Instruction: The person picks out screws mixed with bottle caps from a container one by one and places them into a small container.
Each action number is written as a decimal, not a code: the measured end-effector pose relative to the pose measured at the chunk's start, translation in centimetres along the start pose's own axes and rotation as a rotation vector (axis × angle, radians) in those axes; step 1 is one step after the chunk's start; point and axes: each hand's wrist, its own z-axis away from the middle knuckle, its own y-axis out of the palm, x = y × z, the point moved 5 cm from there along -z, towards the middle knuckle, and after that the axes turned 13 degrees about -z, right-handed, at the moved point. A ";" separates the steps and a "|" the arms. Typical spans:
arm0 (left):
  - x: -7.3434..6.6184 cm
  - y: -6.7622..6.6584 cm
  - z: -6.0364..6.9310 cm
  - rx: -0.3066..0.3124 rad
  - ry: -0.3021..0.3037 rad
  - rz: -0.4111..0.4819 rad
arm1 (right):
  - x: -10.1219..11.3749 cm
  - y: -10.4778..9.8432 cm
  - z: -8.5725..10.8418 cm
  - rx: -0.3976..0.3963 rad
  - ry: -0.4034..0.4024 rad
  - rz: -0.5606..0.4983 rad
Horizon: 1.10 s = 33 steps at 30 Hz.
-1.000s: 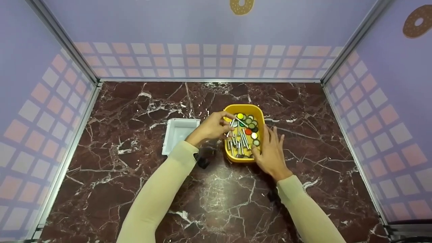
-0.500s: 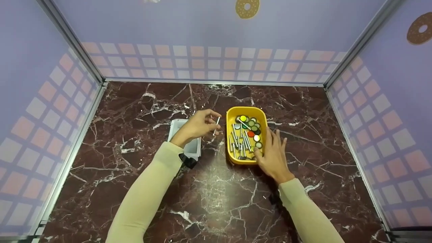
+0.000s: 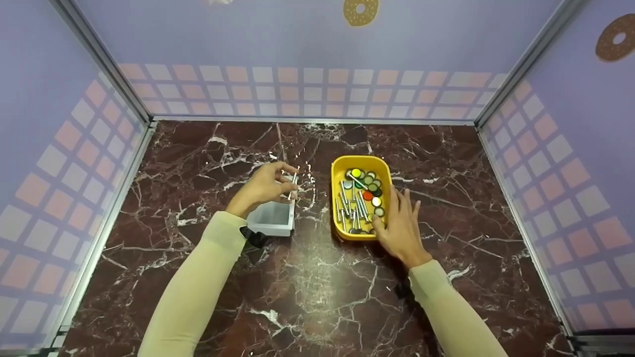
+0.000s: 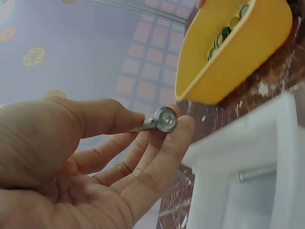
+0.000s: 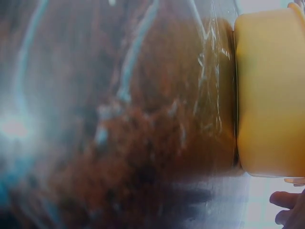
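Note:
My left hand (image 3: 264, 186) pinches a metal bolt (image 3: 293, 186) above the white tray (image 3: 291, 229). In the left wrist view the bolt's round head (image 4: 167, 119), with its recessed socket, faces the camera, and the thumb presses its shank against the fingers. Another bolt (image 4: 257, 174) lies in the tray. My right hand (image 3: 401, 230) holds the right wall of the yellow bin (image 3: 359, 237), thumb over the rim and fingers along the outside. Inside the bin lie several bolts (image 3: 361, 206) on the left and several bottle caps (image 3: 374, 187), mostly on the right.
Dark red marbled tabletop (image 3: 317, 287) runs between and in front of the containers. Walls with a pink and white check print (image 3: 312, 91) enclose it at the back and both sides. The yellow bin stands right of the white tray, with a gap between them.
My left hand has moved left from over the yellow bin to the white tray, carrying the bolt. My right hand keeps its place on the yellow bin.

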 end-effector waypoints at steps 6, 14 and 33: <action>1.2 -1.1 0.3 -0.015 -0.048 -0.042 | 0.0 0.1 0.0 0.005 0.003 -0.007; 2.0 -1.8 0.0 -0.101 -0.049 -0.284 | -0.1 0.0 0.0 0.001 -0.003 0.002; 3.0 -0.2 -1.3 -0.083 -0.100 -0.627 | 0.1 0.0 -0.1 0.005 0.005 -0.012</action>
